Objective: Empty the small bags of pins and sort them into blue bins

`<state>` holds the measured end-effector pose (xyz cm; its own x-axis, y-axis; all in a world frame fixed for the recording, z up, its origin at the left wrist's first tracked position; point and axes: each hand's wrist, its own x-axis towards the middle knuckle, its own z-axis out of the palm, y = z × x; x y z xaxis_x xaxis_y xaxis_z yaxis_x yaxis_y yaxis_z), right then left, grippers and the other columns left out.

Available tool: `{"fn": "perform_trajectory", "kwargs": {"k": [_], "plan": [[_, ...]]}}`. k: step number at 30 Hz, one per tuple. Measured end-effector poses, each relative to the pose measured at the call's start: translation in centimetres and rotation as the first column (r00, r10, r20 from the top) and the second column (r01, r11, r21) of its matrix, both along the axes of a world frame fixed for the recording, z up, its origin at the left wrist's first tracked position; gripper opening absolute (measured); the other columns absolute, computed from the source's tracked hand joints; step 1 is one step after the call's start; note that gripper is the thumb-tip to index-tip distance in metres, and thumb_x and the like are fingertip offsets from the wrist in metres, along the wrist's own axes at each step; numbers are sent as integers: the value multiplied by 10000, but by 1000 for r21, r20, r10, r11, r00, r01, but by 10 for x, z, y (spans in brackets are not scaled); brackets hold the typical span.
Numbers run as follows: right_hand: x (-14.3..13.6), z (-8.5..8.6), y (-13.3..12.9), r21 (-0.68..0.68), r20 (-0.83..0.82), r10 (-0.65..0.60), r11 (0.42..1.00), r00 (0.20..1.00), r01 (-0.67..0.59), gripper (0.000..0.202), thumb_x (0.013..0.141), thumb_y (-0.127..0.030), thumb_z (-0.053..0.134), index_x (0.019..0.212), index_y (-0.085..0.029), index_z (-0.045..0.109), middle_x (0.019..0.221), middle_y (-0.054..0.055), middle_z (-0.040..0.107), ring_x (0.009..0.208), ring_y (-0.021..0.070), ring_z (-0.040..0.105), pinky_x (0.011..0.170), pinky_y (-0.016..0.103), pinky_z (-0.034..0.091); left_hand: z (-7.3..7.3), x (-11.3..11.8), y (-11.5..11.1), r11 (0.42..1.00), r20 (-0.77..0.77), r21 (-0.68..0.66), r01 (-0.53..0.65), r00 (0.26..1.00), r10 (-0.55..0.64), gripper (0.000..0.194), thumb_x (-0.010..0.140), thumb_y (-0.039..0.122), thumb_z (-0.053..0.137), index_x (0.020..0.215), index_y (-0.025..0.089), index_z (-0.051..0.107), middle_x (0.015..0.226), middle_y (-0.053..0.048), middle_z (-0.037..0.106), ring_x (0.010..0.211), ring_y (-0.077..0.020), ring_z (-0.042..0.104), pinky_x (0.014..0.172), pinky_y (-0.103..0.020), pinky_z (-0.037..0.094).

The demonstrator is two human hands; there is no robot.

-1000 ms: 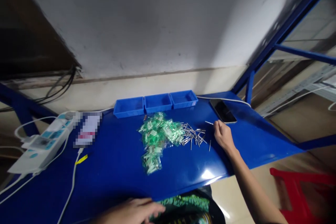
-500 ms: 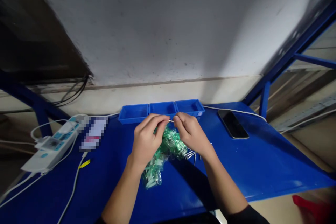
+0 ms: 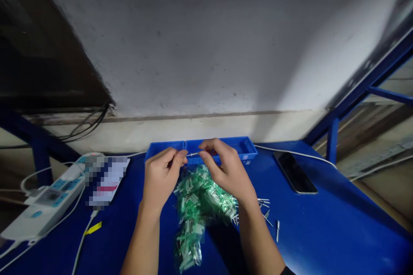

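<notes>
A thin silvery metal rod [image 3: 192,154] spans the gap between my two hands, held level above the table. My left hand [image 3: 162,176] pinches its left end between thumb and fingers. At the other end, my right hand [image 3: 224,167] has thumb and forefinger closed on it. Below lies a heap of small clear-green plastic bags [image 3: 190,206] with slim pieces inside. Several loose thin metal rods [image 3: 266,215] are scattered beside my right forearm, which hides part of them. One loose rod [image 3: 278,231] lies apart, farther right.
Joined blue bins [image 3: 165,148] stand along the wall behind my hands. A dark phone [image 3: 295,172] lies on the right of the blue table [image 3: 338,223]. At left are a white power strip [image 3: 48,202], a second phone [image 3: 111,180] and a white cable [image 3: 79,245].
My hands have moved apart and slightly left, so more of the rod shows between them. The camera view has shifted, and more of the bags and loose rods is visible.
</notes>
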<state>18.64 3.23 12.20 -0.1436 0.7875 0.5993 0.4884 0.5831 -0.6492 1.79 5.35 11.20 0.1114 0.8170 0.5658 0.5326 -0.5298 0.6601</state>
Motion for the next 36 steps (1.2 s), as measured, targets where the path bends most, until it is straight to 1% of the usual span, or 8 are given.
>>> {"fn": "perform_trajectory", "kwargs": {"k": [4, 13, 15, 18, 21, 27, 31, 36], "plan": [[-6, -6, 6, -66, 100, 79, 995, 992, -73, 86, 910, -236, 473, 943, -199, 544, 848, 17, 598, 795, 137, 545, 735, 275, 416, -2, -12, 10, 996, -77, -85, 29, 996, -36, 366, 862, 304, 503, 526, 164, 548, 487, 42, 545, 466, -75, 521, 504, -171, 408], [-5, -15, 13, -134, 146, 103, 987, 984, -84, 111, 915, -238, 449, 903, -194, 550, 834, 23, 612, 793, 151, 545, 726, 284, 403, -4, -16, 19, 979, -100, -172, 108, 987, -127, 411, 863, 320, 474, 484, 177, 547, 450, 43, 532, 425, -78, 515, 456, -177, 409], [-5, -17, 13, -144, 139, 84, 987, 987, -63, 143, 927, -247, 423, 884, -190, 547, 814, 26, 607, 765, 150, 544, 705, 282, 400, -5, -17, 19, 977, -90, -162, 139, 984, -155, 340, 861, 299, 483, 560, 184, 590, 513, 38, 581, 486, -88, 563, 495, -179, 443], [-4, -19, 15, -147, 87, -18, 989, 996, 30, 215, 942, -265, 382, 803, -186, 526, 731, 18, 577, 686, 139, 530, 652, 273, 388, -7, -16, 18, 977, -55, -129, 168, 983, -177, 102, 810, 278, 580, 853, 207, 639, 653, 38, 644, 595, -103, 617, 581, -191, 495], [-4, -21, 18, -135, 8, -125, 983, 992, 125, 249, 947, -269, 365, 760, -184, 505, 668, 4, 543, 625, 124, 510, 602, 259, 369, -9, -13, 17, 978, -54, -78, 194, 979, -198, 232, 762, 252, 652, 989, 227, 609, 742, 35, 667, 649, -105, 630, 636, -199, 512], [-9, -21, 16, -148, -46, -160, 977, 986, 151, 252, 942, -283, 370, 767, -181, 520, 671, 1, 558, 618, 115, 517, 587, 253, 371, -7, -12, 16, 992, -158, 66, 105, 983, -94, 24, 813, 191, 590, 806, 203, 609, 747, 32, 657, 665, -96, 608, 665, -200, 470], [-8, -19, 13, -163, -32, -51, 986, 998, 45, 177, 919, -326, 441, 974, -187, 536, 757, 4, 593, 686, 126, 546, 648, 267, 405, -8, -14, 18, 996, -160, 38, 80, 985, -73, 148, 857, 198, 511, 721, 179, 568, 666, 32, 628, 605, -88, 584, 606, -190, 440], [-1, -15, 10, -114, 63, 22, 993, 998, -15, 173, 924, -271, 427, 836, -189, 552, 766, 14, 596, 723, 132, 543, 698, 276, 396, -12, -6, 19, 995, -112, -62, 85, 990, -91, 253, 886, 271, 469, 666, 175, 549, 621, 24, 620, 591, -99, 587, 603, -201, 434]]}}
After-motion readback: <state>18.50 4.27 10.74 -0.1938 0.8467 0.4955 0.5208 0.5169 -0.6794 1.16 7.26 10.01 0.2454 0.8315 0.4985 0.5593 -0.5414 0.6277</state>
